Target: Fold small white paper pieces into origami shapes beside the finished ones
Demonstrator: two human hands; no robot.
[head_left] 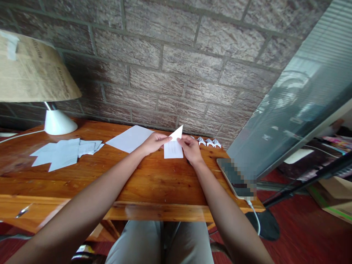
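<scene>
A small white sheet of paper [173, 149] is held up between both hands, its top folded over into a slanted triangle that comes to a point. My left hand [156, 143] pinches its left edge at the fold, thumb on top. On the other edge, my right hand [191, 147] grips the paper near the same fold with thumb and fingers. Behind my left hand, a larger white sheet [129, 138] lies on the wooden desk [154, 187]. Just past my right hand stand several small folded paper shapes [209, 142] in a row, partly hidden by it.
Loose white paper pieces [64, 154] overlap on the left of the desk, near a lamp [59, 123] with a paper-covered shade. A phone [236, 179] with a white cable lies by the right edge. A brick wall [176, 73] rises behind, with a glass panel [286, 95] at right.
</scene>
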